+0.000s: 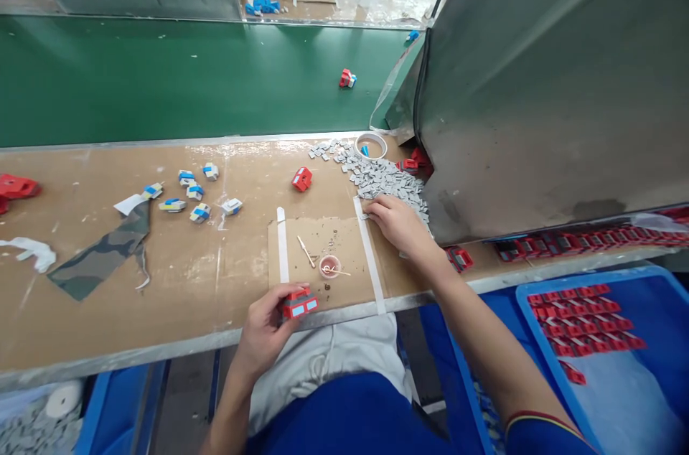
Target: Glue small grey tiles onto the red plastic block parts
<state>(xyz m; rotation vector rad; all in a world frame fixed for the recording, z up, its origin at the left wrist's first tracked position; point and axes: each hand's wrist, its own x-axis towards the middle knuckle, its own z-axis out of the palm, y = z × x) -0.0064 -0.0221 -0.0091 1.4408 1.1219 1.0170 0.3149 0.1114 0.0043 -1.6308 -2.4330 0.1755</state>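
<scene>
My left hand (265, 329) holds a red toy part (300, 303) with light blue windows at the table's front edge. At the near edge of a pile of small grey pieces (388, 181) is my right hand (395, 219), its thumb and fingers drawn together; whatever lies between the fingertips is too small to make out. Between the hands, a small cup (329, 267) of reddish liquid, with a thin stick across it, stands on a cardboard sheet (347, 232) edged with white tape. A white stick (306, 252) lies beside the cup. Another red part (302, 179) rests behind the sheet.
Several white, blue and yellow parts (194, 191) and a camouflage strip (102, 254) lie left. A tape roll (371, 138) touches the grey pile. Rightward are a metal housing (538, 103) and a blue tray (654, 297) of red parts. A person sits beyond the green belt (177, 82).
</scene>
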